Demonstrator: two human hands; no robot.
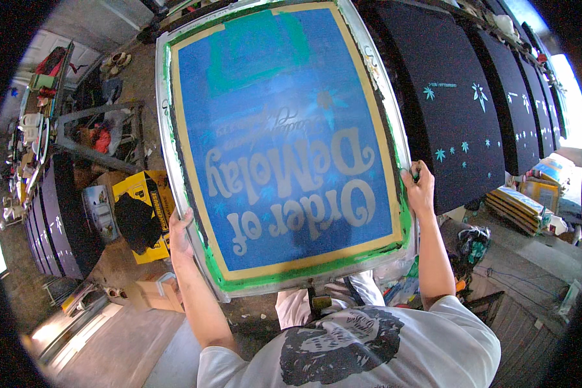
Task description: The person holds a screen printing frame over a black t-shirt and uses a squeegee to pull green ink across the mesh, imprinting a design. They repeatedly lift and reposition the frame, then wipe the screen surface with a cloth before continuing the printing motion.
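A large screen-printing frame [275, 152] is in front of me, its blue mesh bordered by tan tape and green smears. Pale lettering and leaf shapes show upside down on the mesh, with a green patch at the far end. My left hand [180, 234] grips the frame's left metal edge near the close corner. On the opposite edge, a little farther up, the fingers of my right hand [420, 187] are wrapped round the rim. The underside of the frame is hidden from me.
Black fabric panels [456, 152] printed with pale leaves stand in a row at the right. More dark panels [74, 220] line the left side, near a yellow box [124, 191] with black cloth on it. Stacked flat frames [516, 210] lie at the far right.
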